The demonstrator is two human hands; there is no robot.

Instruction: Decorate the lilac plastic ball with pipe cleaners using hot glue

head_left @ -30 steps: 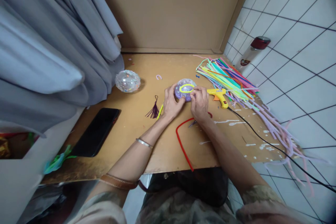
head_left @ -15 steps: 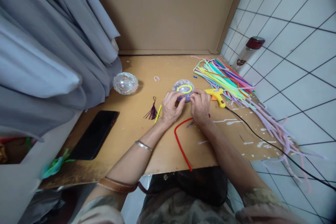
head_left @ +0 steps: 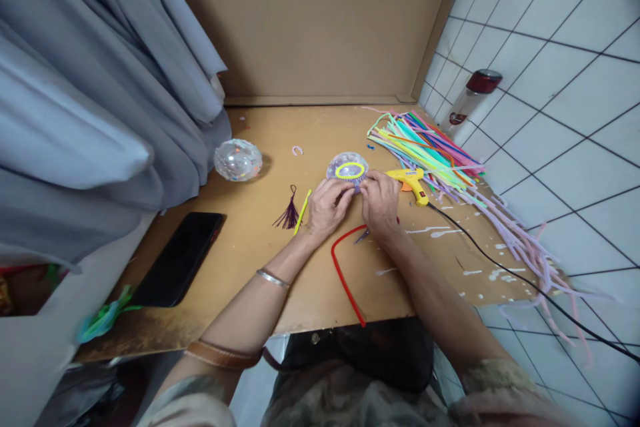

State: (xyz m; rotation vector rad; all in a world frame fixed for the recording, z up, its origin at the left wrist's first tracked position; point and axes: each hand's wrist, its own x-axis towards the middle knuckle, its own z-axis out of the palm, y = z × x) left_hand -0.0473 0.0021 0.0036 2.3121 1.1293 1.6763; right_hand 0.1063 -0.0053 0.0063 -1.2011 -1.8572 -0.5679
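A round lilac ornament (head_left: pixel 330 163) with a bright yellow pipe-cleaner ring (head_left: pixel 339 171) on its upper face rests at mid-table. My left hand (head_left: pixel 329 208) pinches its near edge from the left. From the right, my right hand (head_left: pixel 380 199) grips the same edge, and the fingertips of both hands almost meet there. A yellow pipe cleaner (head_left: pixel 303 211) lies beside my left hand, close to a dark purple tassel (head_left: pixel 289 215). Below my right hand are a bent red pipe cleaner (head_left: pixel 343 273) and a dark pointed tool (head_left: pixel 361 236), mostly covered by the hand.
To the right sit a yellow glue gun (head_left: pixel 416 181) with a black cord and a heap of coloured pipe cleaners (head_left: pixel 425 153). A clear bottle (head_left: pixel 467 103) stands by the tiles. Leftward are a clear ball (head_left: pixel 239 160), a black phone (head_left: pixel 177 259) and a grey curtain (head_left: pixel 125 93).
The ornament has tipped slightly, its yellow ring now facing me a little more. Both hands keep their hold at its near edge, with fingertips slightly lower.
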